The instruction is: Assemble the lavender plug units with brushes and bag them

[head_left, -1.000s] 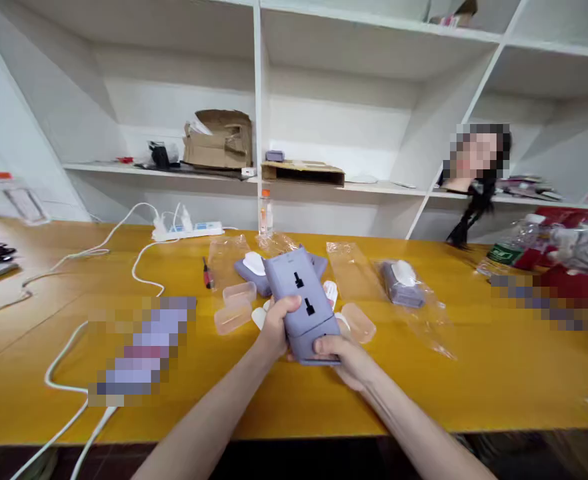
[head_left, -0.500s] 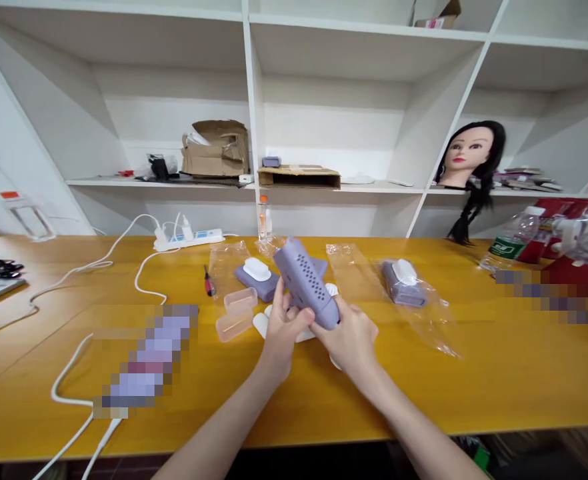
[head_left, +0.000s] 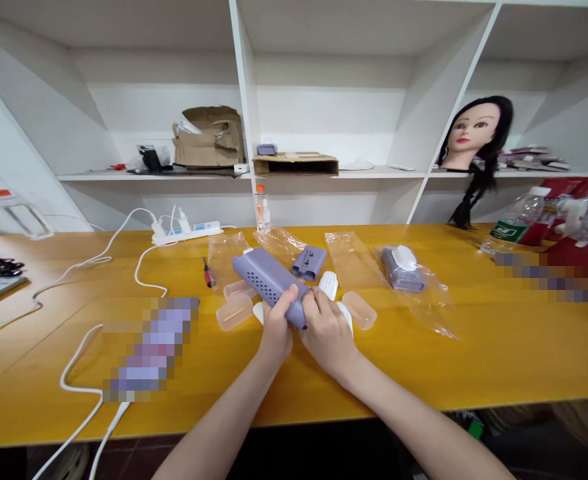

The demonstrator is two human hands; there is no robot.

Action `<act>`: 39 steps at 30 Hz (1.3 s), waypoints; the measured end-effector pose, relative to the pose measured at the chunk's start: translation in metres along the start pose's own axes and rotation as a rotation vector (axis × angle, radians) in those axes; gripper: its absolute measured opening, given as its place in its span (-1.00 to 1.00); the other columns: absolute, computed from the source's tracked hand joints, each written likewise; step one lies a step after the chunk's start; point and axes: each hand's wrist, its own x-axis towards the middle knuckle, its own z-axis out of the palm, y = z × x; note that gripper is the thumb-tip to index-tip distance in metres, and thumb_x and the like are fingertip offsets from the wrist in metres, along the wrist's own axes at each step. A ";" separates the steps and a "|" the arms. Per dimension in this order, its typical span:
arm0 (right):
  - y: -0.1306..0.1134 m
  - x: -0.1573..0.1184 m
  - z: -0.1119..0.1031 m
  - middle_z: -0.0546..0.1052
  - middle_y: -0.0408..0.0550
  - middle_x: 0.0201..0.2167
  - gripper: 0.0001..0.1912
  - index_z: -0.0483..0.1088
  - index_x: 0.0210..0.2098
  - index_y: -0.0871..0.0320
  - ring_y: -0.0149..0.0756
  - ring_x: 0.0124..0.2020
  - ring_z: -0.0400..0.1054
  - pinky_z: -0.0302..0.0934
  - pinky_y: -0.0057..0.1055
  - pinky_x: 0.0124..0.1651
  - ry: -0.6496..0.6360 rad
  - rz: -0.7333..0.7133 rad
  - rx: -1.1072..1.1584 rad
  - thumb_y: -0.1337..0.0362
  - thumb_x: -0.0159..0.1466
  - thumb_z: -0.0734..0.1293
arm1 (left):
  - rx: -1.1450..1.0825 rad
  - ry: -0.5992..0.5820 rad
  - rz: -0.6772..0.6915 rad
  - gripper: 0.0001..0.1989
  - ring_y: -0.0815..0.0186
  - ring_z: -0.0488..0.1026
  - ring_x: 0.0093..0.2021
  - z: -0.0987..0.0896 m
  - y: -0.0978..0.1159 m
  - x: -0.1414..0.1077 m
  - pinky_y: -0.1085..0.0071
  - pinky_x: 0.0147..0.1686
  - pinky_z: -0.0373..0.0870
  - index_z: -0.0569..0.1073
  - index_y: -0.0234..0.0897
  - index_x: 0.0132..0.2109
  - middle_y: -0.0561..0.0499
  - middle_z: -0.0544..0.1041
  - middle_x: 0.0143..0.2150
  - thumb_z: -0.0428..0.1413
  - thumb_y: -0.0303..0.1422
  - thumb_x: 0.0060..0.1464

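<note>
Between my hands is a long purple plastic casing (head_left: 264, 275) with rows of small holes, tilted, its far end pointing up and left above the table. My left hand (head_left: 279, 330) is wrapped round its near end, thumb on top. The fingers of my right hand (head_left: 328, 333) close on the same end from the right; what lies under them is hidden. Just beyond sits a shorter purple casing piece (head_left: 310, 263). A white ribbed oval piece (head_left: 328, 287) and a clear plastic tray (head_left: 359, 311) lie beside my right hand. Another clear tray (head_left: 234, 315) is left of the casing.
A small red-and-black tool (head_left: 209, 273) lies to the left, near a white power strip (head_left: 194, 232) and its cables. Clear plastic bags (head_left: 349, 257) and a purple casing with a white oval top (head_left: 404, 277) are to the right. A bottle (head_left: 514, 223) stands farther right.
The long casing has swung down and left and turned in my hands. My right hand has shifted left, uncovering the shorter purple piece and the right-hand tray. The view has tilted down slightly.
</note>
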 end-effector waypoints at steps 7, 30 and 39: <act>-0.002 0.002 0.004 0.49 0.13 -0.23 -0.78 0.33 -0.25 0.26 -0.20 -0.31 0.38 0.25 -0.37 -0.29 -0.034 0.020 -0.052 0.48 0.16 0.13 | -0.064 0.021 0.061 -0.66 0.25 0.47 -0.30 -0.002 -0.006 0.007 0.32 -0.16 0.35 0.48 -0.39 -0.25 -0.06 0.54 -0.32 0.25 -0.30 -0.24; -0.012 0.012 -0.002 0.47 0.12 -0.21 -0.62 0.21 -0.06 0.29 -0.16 -0.29 0.37 0.22 -0.36 -0.31 -0.278 0.206 0.121 0.36 0.12 0.24 | 0.005 0.111 0.074 -0.67 0.26 0.48 -0.27 0.002 -0.005 0.005 0.34 -0.15 0.34 0.44 -0.34 -0.25 -0.02 0.53 -0.29 0.24 -0.29 -0.21; -0.002 0.012 -0.001 0.47 0.10 -0.30 -0.75 0.27 -0.18 0.30 -0.18 -0.33 0.37 0.20 -0.37 -0.35 -0.225 0.128 0.087 0.35 0.14 0.21 | -0.004 0.014 0.010 -0.63 0.15 0.47 -0.16 0.001 0.009 0.007 0.28 -0.09 0.33 0.46 -0.38 -0.23 -0.10 0.54 -0.24 0.23 -0.24 -0.20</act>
